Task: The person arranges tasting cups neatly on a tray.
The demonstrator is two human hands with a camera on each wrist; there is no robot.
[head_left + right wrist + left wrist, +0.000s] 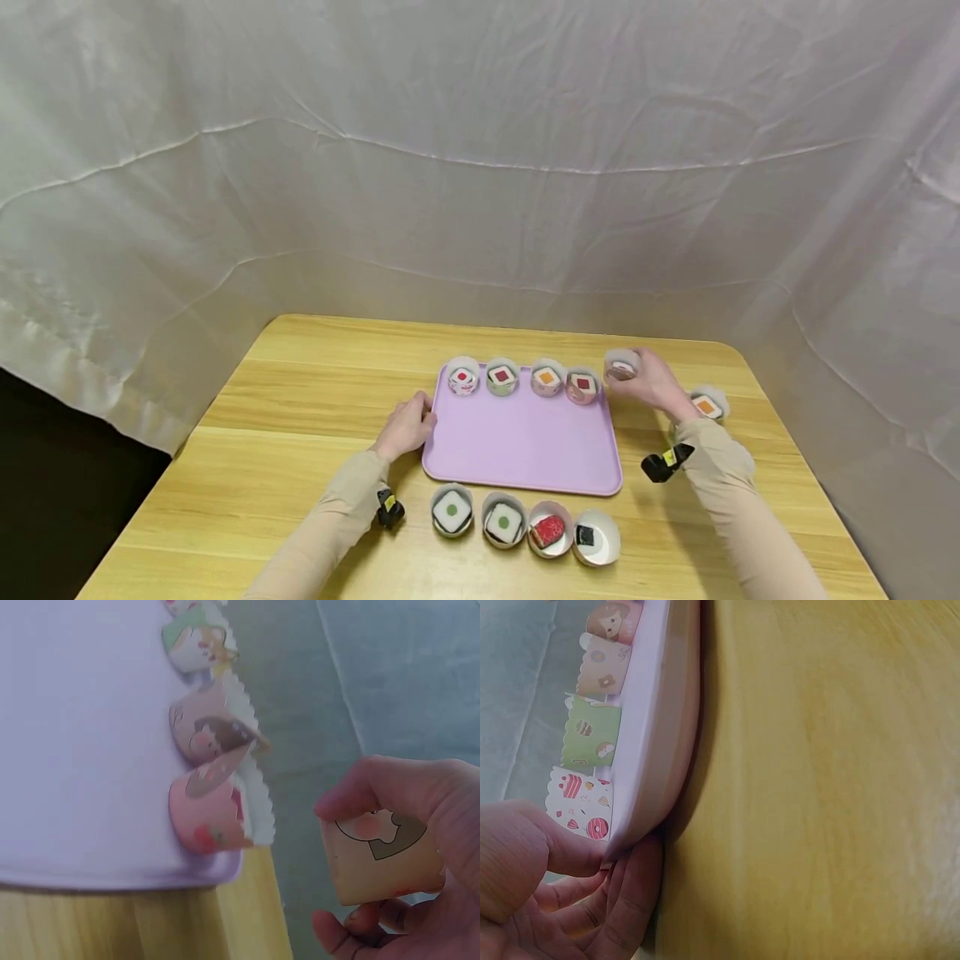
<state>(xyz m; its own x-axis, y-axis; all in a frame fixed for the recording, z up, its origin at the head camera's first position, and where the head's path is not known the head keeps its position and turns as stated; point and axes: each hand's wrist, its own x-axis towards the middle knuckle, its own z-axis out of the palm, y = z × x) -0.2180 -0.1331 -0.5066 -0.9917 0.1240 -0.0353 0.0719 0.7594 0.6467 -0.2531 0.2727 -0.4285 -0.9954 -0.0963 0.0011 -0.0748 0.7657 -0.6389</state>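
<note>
Beyond the back right corner of the lilac tray (521, 442), my right hand (656, 385) grips a paper baking cup (379, 859) with a cartoon face printed on its side. Something white and brown shows inside that cup in the head view. My left hand (405, 427) pinches the tray's left edge, thumb above and fingers below the rim. Along the tray's back edge stand several patterned cups, among them a white one (581, 804), a green one (591, 733) and a pink one (206, 814). Each holds a small piece with a coloured centre.
In front of the tray several more cups stand in a row, including one with a green-dotted white piece (452, 510) and one with a red piece (550, 530). Another cup (708, 404) stands by my right wrist. Pale curtains (480, 208) surround the wooden table (300, 400).
</note>
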